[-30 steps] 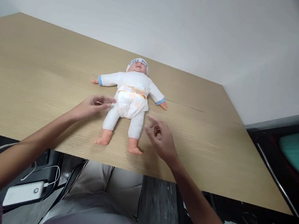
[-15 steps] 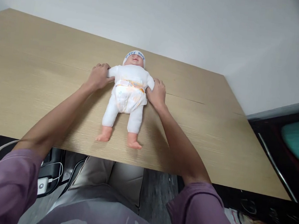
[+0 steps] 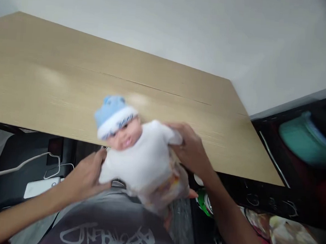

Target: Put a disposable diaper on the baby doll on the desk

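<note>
A baby doll (image 3: 143, 161) with a white cloth body and a blue-and-white cap (image 3: 114, 116) is held up near my chest, off the table's front edge. It is tilted, with its head toward the upper left. My left hand (image 3: 89, 172) grips one of its arms. The other arm is in the grasp of my right hand (image 3: 188, 142). A white diaper (image 3: 172, 186) with orange markings wraps its lower body, blurred by motion. Most of the doll's legs are hidden or smeared.
A light wooden table (image 3: 56, 79) stretches out in front, against a pale wall (image 3: 159, 20). At lower left a white device (image 3: 40, 187) with a cable lies on a black seat (image 3: 3, 177). A teal object (image 3: 305, 139) sits at right, and a green item (image 3: 203, 202) lies below the table edge.
The doll has been lifted from its back on the table and brought toward my body, tilting leftward. Both hands have moved nearer with it, still gripping its arms.
</note>
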Demonstrator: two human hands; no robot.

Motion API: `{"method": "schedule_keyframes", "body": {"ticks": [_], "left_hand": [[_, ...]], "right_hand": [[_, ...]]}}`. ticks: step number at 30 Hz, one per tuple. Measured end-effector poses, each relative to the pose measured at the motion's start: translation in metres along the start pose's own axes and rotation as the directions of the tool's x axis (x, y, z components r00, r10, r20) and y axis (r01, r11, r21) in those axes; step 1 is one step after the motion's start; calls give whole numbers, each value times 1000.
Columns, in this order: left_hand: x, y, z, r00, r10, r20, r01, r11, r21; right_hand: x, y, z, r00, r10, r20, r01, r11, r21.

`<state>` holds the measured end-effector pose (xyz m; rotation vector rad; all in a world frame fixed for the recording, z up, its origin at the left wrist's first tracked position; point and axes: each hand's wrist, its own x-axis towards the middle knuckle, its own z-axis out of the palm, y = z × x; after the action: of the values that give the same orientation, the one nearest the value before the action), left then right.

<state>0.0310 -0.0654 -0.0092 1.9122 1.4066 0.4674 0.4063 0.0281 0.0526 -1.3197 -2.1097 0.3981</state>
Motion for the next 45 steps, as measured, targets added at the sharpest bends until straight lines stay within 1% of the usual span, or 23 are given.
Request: {"method": "schedule_keyframes", "body": {"ticks": [2,3,5,7,9,11,15,17,19,21,22,24,26,27,28,29,30,32,34,36,38,41,45], "left_hand": [[-51,-17,29,997,-41,65,42,999,-16],[-71,-26,42,994,-65,87,67,998,-21],[-100,-40,62,987,-116,113,119,993,-25],[-116,-47,73,978,-163,131,167,986,-21],[-120,-50,78,969,-194,154,197,980,-7],[-116,-51,79,963,-207,170,208,978,13],[-101,-54,78,958,-199,208,197,980,34],[-96,-56,78,948,-202,247,195,979,50],[-93,-55,77,938,-207,278,186,977,100],[-93,-50,74,937,-217,274,157,962,225],[-92,-46,71,942,-222,251,138,940,313],[-90,-35,65,965,-201,167,100,875,474],[-83,-22,60,992,-109,65,56,837,544],[-76,-16,59,999,-34,29,13,845,535],[-67,-10,61,998,56,15,-56,865,498],[-57,-4,64,988,152,23,-147,888,436],[-46,0,69,968,246,52,-248,901,357],[-22,3,84,903,403,149,-427,882,200],[-3,2,102,837,489,247,-528,839,130],[8,-3,117,803,515,301,-570,811,133],[13,-8,125,795,520,311,-580,803,139],[13,-9,127,796,524,304,-577,808,117],[10,-5,126,806,526,273,-564,821,83]], "right_hand": [[-51,-26,13,998,36,51,-37,999,14],[-73,-36,24,996,59,61,-61,998,23],[-108,-51,47,989,114,94,-119,992,48],[-129,-56,70,981,142,128,-150,988,49],[-136,-53,90,977,155,143,-160,987,24],[-135,-42,110,975,167,150,-170,985,9],[-128,-7,154,952,214,220,-244,962,119],[-132,9,175,937,254,239,-298,939,169],[-140,23,188,925,300,232,-348,916,202],[-152,32,192,919,342,195,-384,889,249],[-158,35,191,918,357,173,-393,878,272],[-171,38,184,914,380,143,-406,861,308],[-184,37,177,901,383,204,-432,833,346],[-189,35,175,891,376,255,-448,816,365],[-194,34,173,880,368,299,-464,799,381],[-198,32,173,870,365,331,-479,784,395],[-201,31,173,864,367,346,-490,773,403],[-204,31,175,861,381,336,-498,766,408],[-204,34,177,861,385,334,-501,760,415],[-204,39,177,863,374,339,-496,756,427],[-204,45,177,865,358,351,-491,750,444],[-206,51,174,871,355,339,-482,753,448],[-208,53,173,890,357,283,-449,794,410]]}}
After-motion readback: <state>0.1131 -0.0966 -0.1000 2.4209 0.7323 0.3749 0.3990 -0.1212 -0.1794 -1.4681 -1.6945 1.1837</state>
